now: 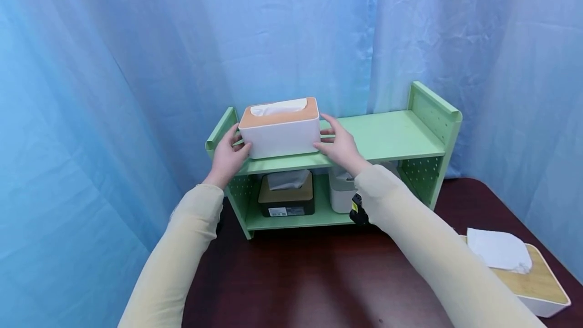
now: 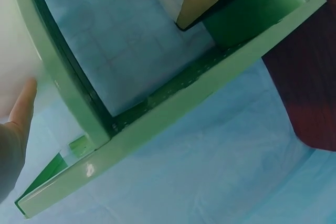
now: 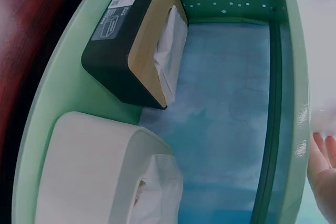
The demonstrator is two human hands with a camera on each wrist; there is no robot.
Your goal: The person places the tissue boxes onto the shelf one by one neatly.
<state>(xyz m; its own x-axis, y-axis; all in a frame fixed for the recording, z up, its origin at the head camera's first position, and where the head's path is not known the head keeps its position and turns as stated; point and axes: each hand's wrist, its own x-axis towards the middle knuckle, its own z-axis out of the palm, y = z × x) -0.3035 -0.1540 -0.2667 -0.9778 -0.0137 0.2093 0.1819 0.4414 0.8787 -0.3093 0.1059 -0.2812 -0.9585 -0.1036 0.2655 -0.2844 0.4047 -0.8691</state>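
A white tissue box (image 1: 280, 139) with a wood-coloured lid and a white tissue in its slot is at the left part of the green shelf's (image 1: 391, 133) top board. My left hand (image 1: 226, 157) holds its left end, thumb by the front corner. The right hand (image 1: 340, 147) holds the opposite end, with its thumb at the front edge and fingers along the side. Whether the box's base fully rests on the board cannot be told. In the right wrist view, part of the right hand (image 3: 323, 169) shows beside the pale box (image 3: 319, 51).
On the lower board stand a black tissue box (image 1: 287, 201) with a wooden lid and a pale grey tissue box (image 1: 341, 194). Another wooden-lidded tissue box (image 1: 542, 277) lies at right on the dark red table (image 1: 291, 277). Blue curtains (image 1: 291, 29) hang behind.
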